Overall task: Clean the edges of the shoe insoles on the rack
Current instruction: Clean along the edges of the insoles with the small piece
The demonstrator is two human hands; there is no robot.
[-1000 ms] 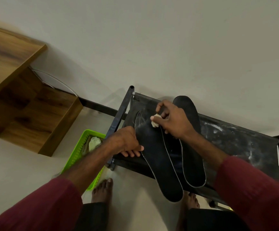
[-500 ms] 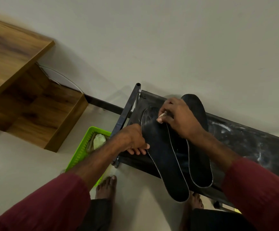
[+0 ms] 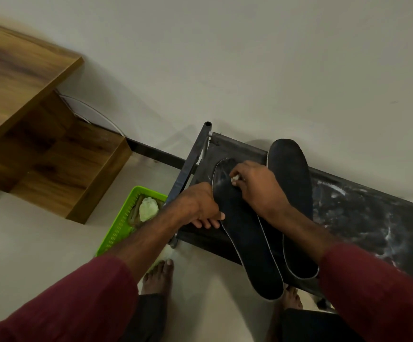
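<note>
Two black insoles with pale rims lie side by side on the top shelf of a black rack (image 3: 363, 213), their heels hanging over its front edge. My left hand (image 3: 198, 206) holds the left edge of the left insole (image 3: 247, 243), fingers curled under it. My right hand (image 3: 257, 186) pinches a small white wad of cloth (image 3: 235, 178) and presses it on the toe part of that insole. The right insole (image 3: 290, 183) lies partly under my right forearm.
A green plastic basket (image 3: 116, 233) with a pale cloth in it stands on the floor left of the rack. A wooden cabinet (image 3: 40, 144) stands further left against the white wall. My bare feet are on the floor below the rack. The shelf's right part shows white smears.
My right hand with the wad has slid a little along the toe part of the left insole. My left hand keeps its hold. The camera has shifted slightly.
</note>
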